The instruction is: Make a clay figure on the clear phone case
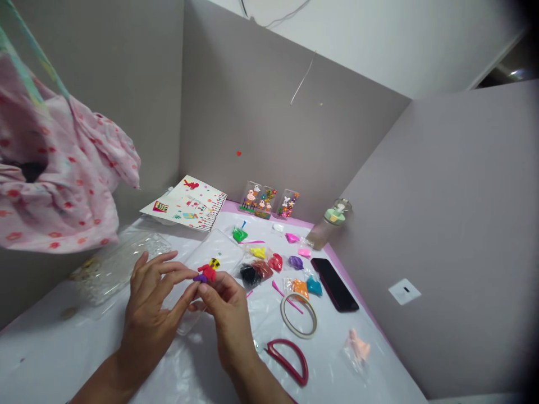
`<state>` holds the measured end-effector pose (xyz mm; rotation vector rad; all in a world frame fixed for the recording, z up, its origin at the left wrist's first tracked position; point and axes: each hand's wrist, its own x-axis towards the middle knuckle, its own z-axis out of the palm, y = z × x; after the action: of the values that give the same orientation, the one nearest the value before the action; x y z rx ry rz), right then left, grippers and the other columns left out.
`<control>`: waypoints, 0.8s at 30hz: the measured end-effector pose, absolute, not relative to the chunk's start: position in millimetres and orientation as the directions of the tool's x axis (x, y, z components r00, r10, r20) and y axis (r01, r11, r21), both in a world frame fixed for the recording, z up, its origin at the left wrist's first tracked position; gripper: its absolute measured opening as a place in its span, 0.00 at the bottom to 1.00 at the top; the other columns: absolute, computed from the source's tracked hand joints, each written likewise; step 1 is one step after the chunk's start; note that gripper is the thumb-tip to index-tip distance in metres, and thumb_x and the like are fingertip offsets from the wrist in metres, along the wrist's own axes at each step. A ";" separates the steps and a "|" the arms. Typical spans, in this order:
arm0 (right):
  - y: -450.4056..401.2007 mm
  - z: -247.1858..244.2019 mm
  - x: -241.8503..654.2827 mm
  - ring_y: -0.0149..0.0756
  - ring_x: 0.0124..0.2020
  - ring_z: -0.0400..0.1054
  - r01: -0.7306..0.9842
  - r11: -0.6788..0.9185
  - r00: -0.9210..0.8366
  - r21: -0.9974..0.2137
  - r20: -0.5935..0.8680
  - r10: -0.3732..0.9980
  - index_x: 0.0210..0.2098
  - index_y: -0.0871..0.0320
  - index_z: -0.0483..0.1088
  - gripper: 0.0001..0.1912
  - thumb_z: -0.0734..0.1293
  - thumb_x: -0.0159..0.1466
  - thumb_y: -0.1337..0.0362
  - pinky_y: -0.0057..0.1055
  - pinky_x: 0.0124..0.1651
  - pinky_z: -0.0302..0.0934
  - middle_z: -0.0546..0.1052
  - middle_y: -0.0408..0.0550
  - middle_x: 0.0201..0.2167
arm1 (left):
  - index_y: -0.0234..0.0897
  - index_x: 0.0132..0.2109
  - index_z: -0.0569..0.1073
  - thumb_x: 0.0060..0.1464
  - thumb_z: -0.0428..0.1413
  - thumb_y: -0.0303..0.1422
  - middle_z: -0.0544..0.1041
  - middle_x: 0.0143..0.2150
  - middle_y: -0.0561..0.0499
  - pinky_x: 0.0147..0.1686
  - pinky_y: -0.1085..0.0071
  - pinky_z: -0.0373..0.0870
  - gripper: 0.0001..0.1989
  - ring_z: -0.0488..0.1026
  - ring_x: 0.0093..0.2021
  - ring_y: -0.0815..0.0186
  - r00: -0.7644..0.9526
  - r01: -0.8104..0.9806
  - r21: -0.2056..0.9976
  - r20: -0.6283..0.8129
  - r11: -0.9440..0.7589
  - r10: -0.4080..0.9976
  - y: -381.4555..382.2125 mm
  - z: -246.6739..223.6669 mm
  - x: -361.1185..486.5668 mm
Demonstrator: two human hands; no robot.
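Observation:
A small clay figure (209, 272) with a red body, a yellow and black head and a purple lower part is between my two hands. My left hand (149, 306) pinches its purple end with thumb and index finger, the other fingers stretched out. From the other side, my right hand (232, 317) closes its thumb and fingers around the figure's lower edge. Beneath both hands a clear plastic piece (185, 324) shows in part; its full shape is hidden. Bagged clay lies beyond my right hand, the black bag (250, 275) being nearest.
Scissors (301, 359), a tape roll (283, 318), a phone (334, 284) and peach clay (359, 345) lie to the right. Decorated clear cases (251, 196) lean at the back near a bottle (322, 230). At left are a notebook (185, 205), clear packaging (122, 269) and a hanging pink cloth (63, 185).

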<state>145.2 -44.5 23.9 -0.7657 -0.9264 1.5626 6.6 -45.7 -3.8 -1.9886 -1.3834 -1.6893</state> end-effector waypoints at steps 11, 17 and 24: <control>-41.5 21.2 146.6 0.33 0.33 0.76 -0.516 -0.098 -0.169 -0.851 -0.011 0.985 0.35 0.57 0.82 0.18 0.84 0.52 0.53 0.29 0.38 0.73 0.82 0.43 0.31 | 0.43 0.47 0.76 0.67 0.60 0.30 0.78 0.43 0.48 0.72 0.34 0.51 0.03 0.74 0.58 0.50 -0.073 0.698 0.422 0.846 -0.578 0.528 -46.6 -3.9 7.1; -41.2 22.2 146.6 0.37 0.36 0.78 -0.495 -0.090 -0.162 -0.864 -0.010 0.987 0.36 0.57 0.83 0.18 0.84 0.53 0.53 0.31 0.39 0.74 0.83 0.46 0.33 | 0.46 0.45 0.76 0.67 0.59 0.32 0.78 0.43 0.50 0.74 0.38 0.48 0.02 0.73 0.59 0.51 -0.118 0.646 0.497 0.815 -0.579 0.567 -45.5 -4.9 6.9; -41.3 19.9 146.4 0.38 0.36 0.79 -0.480 -0.088 -0.164 -0.873 -0.009 0.986 0.37 0.58 0.83 0.18 0.83 0.54 0.52 0.32 0.40 0.74 0.84 0.47 0.34 | 0.49 0.48 0.76 0.66 0.59 0.42 0.77 0.53 0.50 0.73 0.45 0.52 0.08 0.69 0.65 0.50 -0.340 0.427 0.807 0.562 -0.409 0.754 -47.2 -2.7 8.2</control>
<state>146.4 -41.3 19.9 -0.7798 -0.9054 1.5572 8.2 -47.2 -2.7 -1.9210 -1.8123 -2.1482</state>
